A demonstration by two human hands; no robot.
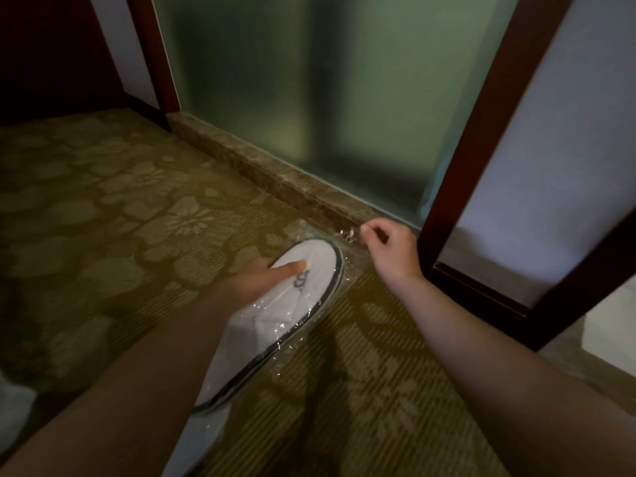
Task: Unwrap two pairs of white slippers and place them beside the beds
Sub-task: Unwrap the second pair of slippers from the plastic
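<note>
A pair of white slippers (306, 297) with a dark rim and a dark logo sits stacked inside a clear plastic wrapper (347, 266), held above the patterned carpet. My left hand (265, 280) grips the slippers through the wrapper, thumb pressed on the top near the toe. My right hand (389, 246) pinches the crinkled far end of the plastic wrapper just beyond the toe. More loose plastic hangs from the heel end, near my left forearm.
A green-gold floral carpet (120, 218) covers the floor. A frosted glass panel (309, 98) in a dark wooden frame (481, 132) stands ahead on a stone sill (268, 177). Something white (13, 404) lies blurred at the lower left edge.
</note>
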